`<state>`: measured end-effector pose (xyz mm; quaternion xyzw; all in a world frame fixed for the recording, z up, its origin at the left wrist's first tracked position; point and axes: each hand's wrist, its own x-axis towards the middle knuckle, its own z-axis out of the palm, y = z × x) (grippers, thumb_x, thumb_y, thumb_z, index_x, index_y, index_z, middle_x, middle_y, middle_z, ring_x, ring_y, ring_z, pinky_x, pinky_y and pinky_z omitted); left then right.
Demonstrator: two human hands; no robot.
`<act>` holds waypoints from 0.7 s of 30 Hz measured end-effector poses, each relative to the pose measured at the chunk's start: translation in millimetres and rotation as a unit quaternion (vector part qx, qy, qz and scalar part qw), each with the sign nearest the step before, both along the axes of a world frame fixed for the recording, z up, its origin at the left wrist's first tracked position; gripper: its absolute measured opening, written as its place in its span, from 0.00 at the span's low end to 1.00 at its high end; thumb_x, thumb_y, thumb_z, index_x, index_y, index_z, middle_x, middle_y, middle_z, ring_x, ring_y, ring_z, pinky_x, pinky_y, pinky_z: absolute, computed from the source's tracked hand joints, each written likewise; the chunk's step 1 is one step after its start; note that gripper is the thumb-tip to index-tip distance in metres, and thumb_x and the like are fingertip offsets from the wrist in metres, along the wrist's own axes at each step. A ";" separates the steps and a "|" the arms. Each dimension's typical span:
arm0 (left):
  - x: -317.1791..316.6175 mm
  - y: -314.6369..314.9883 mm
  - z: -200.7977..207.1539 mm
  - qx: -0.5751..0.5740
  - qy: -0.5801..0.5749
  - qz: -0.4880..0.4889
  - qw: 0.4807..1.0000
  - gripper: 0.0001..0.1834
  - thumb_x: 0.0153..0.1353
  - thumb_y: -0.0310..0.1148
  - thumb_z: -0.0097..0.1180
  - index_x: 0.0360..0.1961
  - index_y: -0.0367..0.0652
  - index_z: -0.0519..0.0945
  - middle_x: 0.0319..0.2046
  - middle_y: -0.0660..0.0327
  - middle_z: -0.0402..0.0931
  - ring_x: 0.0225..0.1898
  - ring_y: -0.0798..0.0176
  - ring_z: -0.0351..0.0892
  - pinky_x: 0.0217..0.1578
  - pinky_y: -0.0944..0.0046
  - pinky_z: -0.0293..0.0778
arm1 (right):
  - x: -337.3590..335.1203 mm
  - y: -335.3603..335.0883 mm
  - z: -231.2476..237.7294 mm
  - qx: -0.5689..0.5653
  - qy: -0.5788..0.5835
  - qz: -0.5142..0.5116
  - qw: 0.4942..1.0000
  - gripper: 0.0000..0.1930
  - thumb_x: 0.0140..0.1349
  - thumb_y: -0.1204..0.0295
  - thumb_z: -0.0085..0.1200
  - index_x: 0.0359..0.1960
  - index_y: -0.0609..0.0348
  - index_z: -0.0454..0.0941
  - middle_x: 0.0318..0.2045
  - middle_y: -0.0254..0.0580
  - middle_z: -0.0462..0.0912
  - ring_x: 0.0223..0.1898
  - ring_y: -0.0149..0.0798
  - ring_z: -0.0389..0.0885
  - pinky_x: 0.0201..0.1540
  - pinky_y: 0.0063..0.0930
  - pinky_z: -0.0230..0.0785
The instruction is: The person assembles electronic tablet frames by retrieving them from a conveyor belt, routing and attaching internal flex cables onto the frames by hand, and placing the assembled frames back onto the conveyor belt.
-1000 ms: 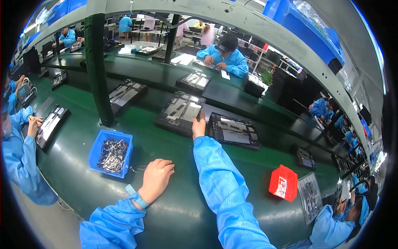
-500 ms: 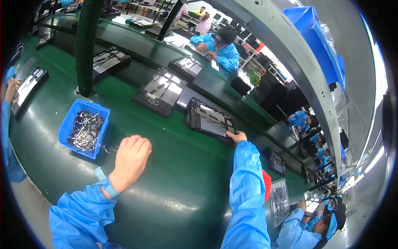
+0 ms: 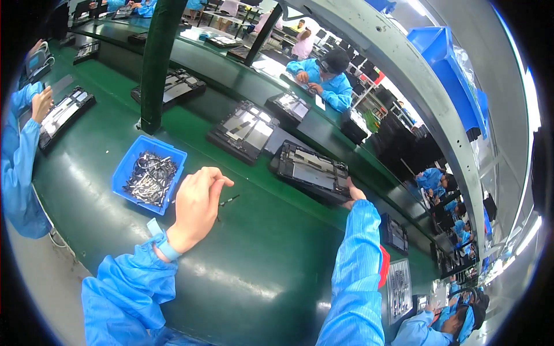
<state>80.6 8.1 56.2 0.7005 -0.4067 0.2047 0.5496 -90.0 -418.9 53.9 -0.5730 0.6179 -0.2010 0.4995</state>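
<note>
My right hand (image 3: 354, 193) grips the right end of a black-framed opened electronic device (image 3: 314, 170) with silver panels and dark strips inside. That end looks slightly raised off the green bench. Over the bench, my left hand (image 3: 196, 205) is closed, thumb and forefinger pressed together; what they pinch, if anything, is hidden. A thin dark strip (image 3: 229, 200) shows just beside its fingers; I cannot tell whether it is held or lying on the bench. Left of this hand stands a blue bin (image 3: 122, 176) heaped with small dark and silvery parts (image 3: 151, 179).
Similar opened devices (image 3: 245, 130) lie along the bench's far side. A green post (image 3: 156, 75) rises behind the bin. A co-worker's hand (image 3: 42, 104) is by another device at left. A clear tray (image 3: 399, 288) and a red object (image 3: 384, 265) lie beyond my right forearm.
The view has shifted, so the bench appears further right. My left hand has moved from a loose fist to a pinch. The device's right end looks higher, my right hand still on it.
</note>
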 end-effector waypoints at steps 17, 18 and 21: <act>9.1 -16.0 -27.8 -0.142 0.392 -0.227 0.880 0.07 0.69 0.31 0.47 0.39 0.37 0.70 0.34 0.59 0.79 0.35 0.69 0.78 0.32 0.70 0.76 | -36.1 76.0 24.7 0.095 -0.022 0.450 0.887 0.19 0.64 0.69 0.56 0.54 0.67 0.74 0.43 0.36 0.82 0.40 0.26 0.79 0.46 0.22 0.71; 7.3 -15.9 -31.6 -0.131 0.422 -0.239 0.865 0.05 0.68 0.31 0.49 0.40 0.41 0.71 0.36 0.62 0.75 0.37 0.71 0.76 0.36 0.70 0.77 | -35.8 79.9 25.2 0.081 0.001 0.495 0.865 0.20 0.63 0.67 0.57 0.54 0.65 0.75 0.42 0.35 0.82 0.42 0.27 0.78 0.49 0.24 0.70; -6.1 -22.4 -32.9 -0.047 0.330 -0.191 0.924 0.06 0.63 0.30 0.56 0.35 0.39 0.77 0.32 0.64 0.77 0.34 0.72 0.76 0.35 0.70 0.74 | -41.3 94.1 23.6 -0.040 0.141 0.590 0.794 0.22 0.62 0.66 0.58 0.55 0.64 0.74 0.44 0.35 0.82 0.43 0.26 0.77 0.51 0.24 0.69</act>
